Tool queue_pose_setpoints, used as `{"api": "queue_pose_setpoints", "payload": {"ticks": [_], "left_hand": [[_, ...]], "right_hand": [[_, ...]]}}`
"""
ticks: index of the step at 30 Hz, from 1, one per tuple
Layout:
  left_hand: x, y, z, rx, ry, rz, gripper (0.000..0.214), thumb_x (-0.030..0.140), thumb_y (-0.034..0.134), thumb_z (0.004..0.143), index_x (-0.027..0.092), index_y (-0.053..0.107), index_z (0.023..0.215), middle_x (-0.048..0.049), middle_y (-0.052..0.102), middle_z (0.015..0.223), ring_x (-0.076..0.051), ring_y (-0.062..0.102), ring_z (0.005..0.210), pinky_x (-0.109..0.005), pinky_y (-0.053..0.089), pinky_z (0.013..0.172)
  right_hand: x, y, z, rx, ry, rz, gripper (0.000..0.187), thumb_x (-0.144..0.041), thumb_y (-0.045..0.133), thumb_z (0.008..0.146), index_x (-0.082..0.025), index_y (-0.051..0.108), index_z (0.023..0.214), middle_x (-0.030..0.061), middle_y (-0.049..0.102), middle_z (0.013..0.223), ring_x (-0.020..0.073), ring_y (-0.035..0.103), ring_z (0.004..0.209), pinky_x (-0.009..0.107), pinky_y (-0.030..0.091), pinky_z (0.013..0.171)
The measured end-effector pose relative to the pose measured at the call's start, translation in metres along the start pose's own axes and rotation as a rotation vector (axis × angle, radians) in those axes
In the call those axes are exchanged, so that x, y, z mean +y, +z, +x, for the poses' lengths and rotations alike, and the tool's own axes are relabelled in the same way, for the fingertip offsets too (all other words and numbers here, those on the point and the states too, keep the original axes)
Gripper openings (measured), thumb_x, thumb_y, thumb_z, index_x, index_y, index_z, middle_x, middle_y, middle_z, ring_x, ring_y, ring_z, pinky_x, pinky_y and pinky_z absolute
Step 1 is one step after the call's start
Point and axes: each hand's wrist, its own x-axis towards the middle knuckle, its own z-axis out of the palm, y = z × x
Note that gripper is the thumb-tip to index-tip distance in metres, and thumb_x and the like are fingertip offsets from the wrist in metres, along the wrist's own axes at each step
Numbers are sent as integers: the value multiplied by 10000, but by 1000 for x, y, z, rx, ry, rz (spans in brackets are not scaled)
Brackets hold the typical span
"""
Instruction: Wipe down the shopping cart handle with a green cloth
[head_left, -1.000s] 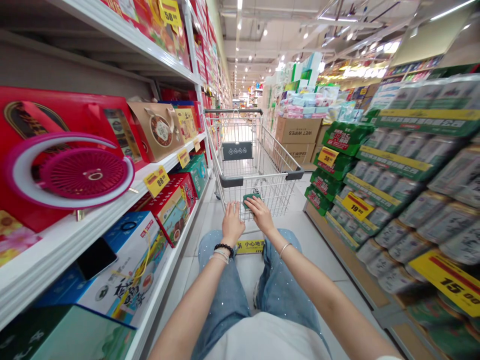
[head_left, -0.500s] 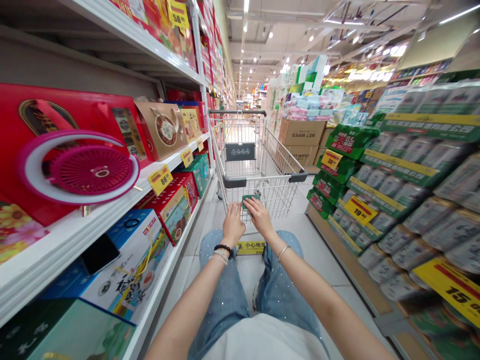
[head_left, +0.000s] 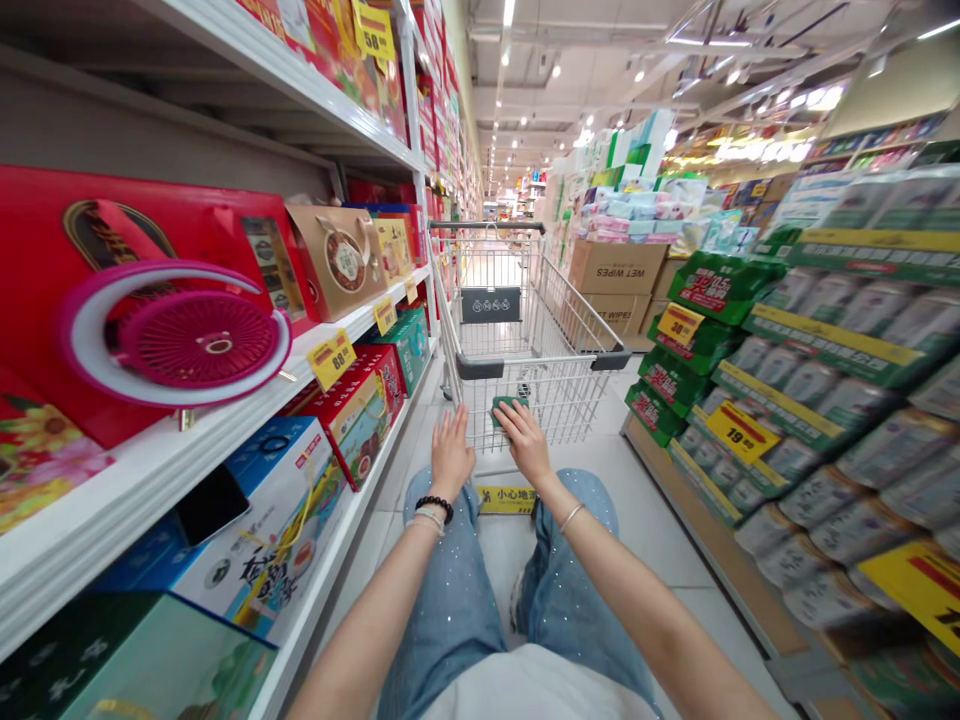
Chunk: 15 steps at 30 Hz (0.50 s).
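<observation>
My right hand is at the near end of the shopping cart, its fingers over a small dark green pad-like piece. That piece lies against the cart's wire front, and its exact kind does not show. To the left, my left hand is held apart from it with fingers spread and nothing in them. The left fingertips are near the cart's lower left wires; I cannot tell whether they touch. Dark beads and a pale bracelet are on my left wrist, and a thin bangle is on the right.
A white shelf on the left holds gift boxes, a pink fan and a phone. Stacked can packs stand on the right, with wet wipes cartons beyond. A yellow floor sign lies between my legs.
My left hand has moved left, away from the green piece and my right hand. The right hand stays on the piece. The whole view has shifted slightly.
</observation>
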Motion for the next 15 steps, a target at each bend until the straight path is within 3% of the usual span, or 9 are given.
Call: {"api": "queue_pose_setpoints", "payload": {"ticks": [5,11,15], "left_hand": [[9,-5,0,-6,-16,25,822,36,451,722,155,318,1525,-60,342,1595,-265,313,1471,-486,221,1234],[8,-11,2,-49,-2,28,817,33,444,715,148,340,1517,-56,363,1584,-267,328,1462,-510,192,1240],[6,-10,4,-44,10,20,824,18,450,709,178,355,1511,-47,400,1566,-256,343,1454,-510,182,1243]], "right_hand": [[-8,-4,23,-58,-9,16,569,-8,403,909,-262,556,1394,38,524,1474,204,345,1462,459,298,1225],[-13,6,9,-107,14,26,572,4,379,881,-224,588,1362,58,576,1425,211,406,1430,475,367,1188],[-18,-1,22,-62,-2,33,632,14,348,869,-247,533,1414,25,534,1467,188,355,1458,451,332,1213]]}}
